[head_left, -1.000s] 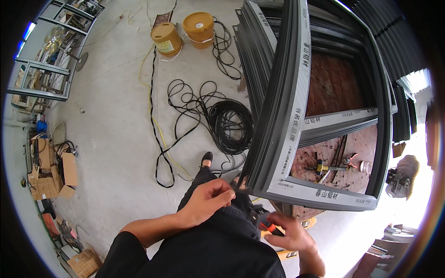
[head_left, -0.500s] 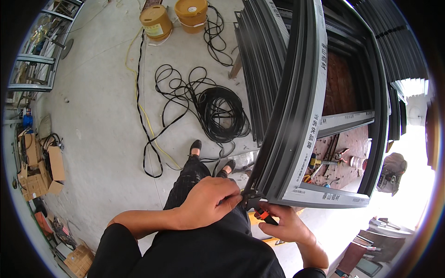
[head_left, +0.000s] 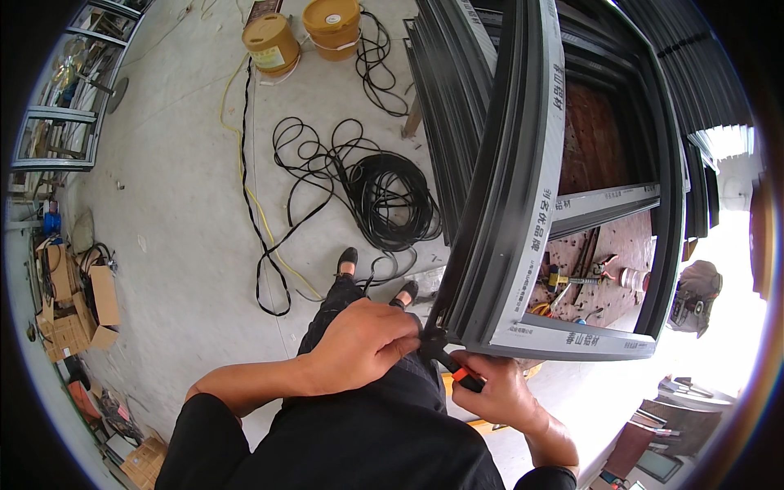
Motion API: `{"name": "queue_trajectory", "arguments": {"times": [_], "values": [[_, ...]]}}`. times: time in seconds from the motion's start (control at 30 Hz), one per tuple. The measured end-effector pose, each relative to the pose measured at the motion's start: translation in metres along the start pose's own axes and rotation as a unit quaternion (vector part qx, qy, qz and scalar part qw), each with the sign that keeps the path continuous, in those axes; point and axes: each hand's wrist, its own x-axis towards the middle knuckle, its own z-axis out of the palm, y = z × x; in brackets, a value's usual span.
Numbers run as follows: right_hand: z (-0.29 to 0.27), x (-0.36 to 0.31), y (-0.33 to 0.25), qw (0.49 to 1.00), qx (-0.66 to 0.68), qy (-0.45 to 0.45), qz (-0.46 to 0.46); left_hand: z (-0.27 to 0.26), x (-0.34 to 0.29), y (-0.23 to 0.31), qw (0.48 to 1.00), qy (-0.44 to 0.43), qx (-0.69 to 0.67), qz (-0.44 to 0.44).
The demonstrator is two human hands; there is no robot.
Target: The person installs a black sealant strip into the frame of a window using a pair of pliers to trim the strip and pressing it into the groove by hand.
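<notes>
A dark grey metal window frame point(head_left: 480, 245), its faces covered with white printed film, slants across the right half of the view. Its near corner comes down between my hands. My left hand point(head_left: 363, 345) is closed at that corner's left side, thumb and fingers pinched together; whatever lies between them is dark and too small to make out. Below the corner, my right hand point(head_left: 500, 392) grips a cutter-like hand tool point(head_left: 462, 374) with a black and orange handle. The tool's dark head points up-left toward the frame corner and my left fingertips, where its jaws or blade cannot be made out.
Under the frame is a reddish-brown board point(head_left: 600, 245) bearing scattered tools. More dark profiles point(head_left: 445, 106) are stacked beyond. A coil of black cable point(head_left: 392, 200) lies on the floor by my feet, with two yellow-brown buckets point(head_left: 272, 45) farther off. Cardboard boxes point(head_left: 73, 318) stand at the left.
My right hand and the tool have shifted slightly left, and more of the tool shows. My left hand stays pinched near the corner. The whole view has moved a little.
</notes>
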Motion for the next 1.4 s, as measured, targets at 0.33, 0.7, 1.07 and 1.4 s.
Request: {"name": "queue_trajectory", "arguments": {"times": [0.33, 0.7, 1.07, 1.4], "values": [[0.03, -0.1, 0.17, 0.88, 0.322, 0.088, 0.337, 0.012, -0.013, 0.009, 0.915, -0.024, -0.3, -0.268], [0.024, -0.092, 0.257, 0.909, -0.043, 0.38, 0.168, 0.027, -0.01, 0.024, 0.805, -0.039, -0.484, -0.34], [0.112, -0.003, 0.05, 0.929, 0.332, 0.153, -0.057, 0.026, -0.008, 0.026, 0.789, -0.026, -0.513, -0.337], [0.11, -0.015, 0.048, 0.867, 0.498, -0.001, -0.002, 0.012, 0.018, -0.006, 0.88, -0.106, -0.365, -0.285]]}}
